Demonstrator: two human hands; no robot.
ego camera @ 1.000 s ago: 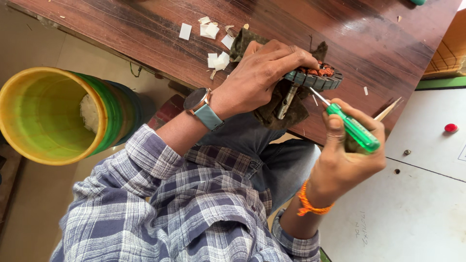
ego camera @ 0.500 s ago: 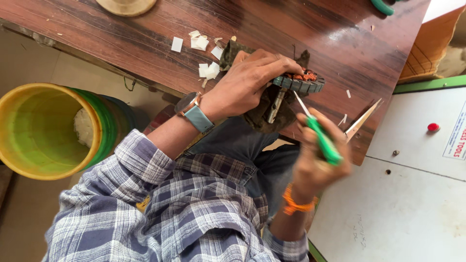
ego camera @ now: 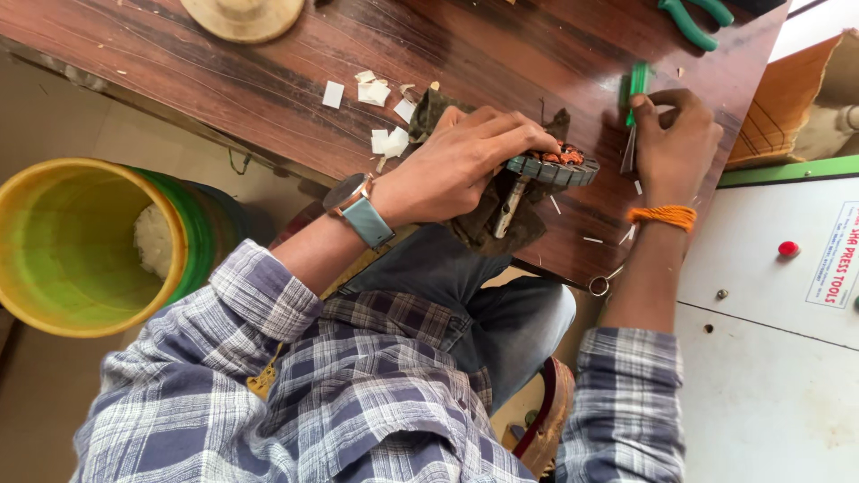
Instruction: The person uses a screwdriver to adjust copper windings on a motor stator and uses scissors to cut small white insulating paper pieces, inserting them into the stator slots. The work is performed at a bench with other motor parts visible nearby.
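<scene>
Two hands work at the near edge of our dark wooden tabletop (ego camera: 268, 80). Our left hand (ego camera: 456, 165) is closed down over a round toothed motor core (ego camera: 555, 167) with copper windings, pressing it onto a dark rag (ego camera: 488, 224); a metal shaft sticks out of the core toward us. Our right hand (ego camera: 676, 143) sits just to the right of the core, fingers curled around a green-handled screwdriver (ego camera: 635, 94). The tool's long axis runs roughly away from us, handle at the far end and blade pointing back toward the near edge, so the tip lies just beside the core's right rim but not touching it. The right hand is the nearer one to that rim. White paper scraps (ego camera: 376, 98) lie left of the core, green pliers (ego camera: 693, 18) well beyond it, and a yellow bucket (ego camera: 89, 246) stands on the floor far to its left.
</scene>
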